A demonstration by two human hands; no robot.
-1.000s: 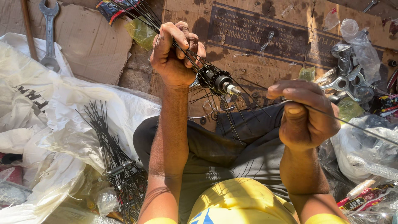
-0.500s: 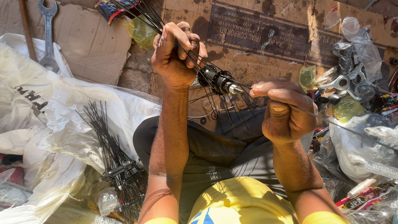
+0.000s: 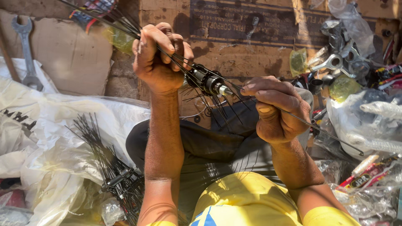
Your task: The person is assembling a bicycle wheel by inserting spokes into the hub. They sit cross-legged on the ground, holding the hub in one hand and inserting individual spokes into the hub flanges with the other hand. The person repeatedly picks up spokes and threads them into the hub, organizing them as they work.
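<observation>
On the far left one grey spanner (image 3: 26,50) leans on a piece of cardboard (image 3: 71,54), and below it lies a big white plastic sheet (image 3: 54,138). On that sheet rests a second hub with a bunch of thin black spokes (image 3: 109,171) fanned out, too many to count. Next comes the left hand (image 3: 157,58), closed tight around a handful of spokes that are already stuck in the black wheel hub (image 3: 207,81). The hub is held up in the air between the two hands, over the person's lap. The right hand (image 3: 276,109) pinches one long spoke (image 3: 318,127) near its end, with the tip right at the hub. So the step in hand looks like poking a spoke into the hub. The next move would need the tip lined up with a small hole, though the holes are too small to see here. On the right sits a heap of shiny metal parts (image 3: 341,62) and plastic bags (image 3: 368,117).
</observation>
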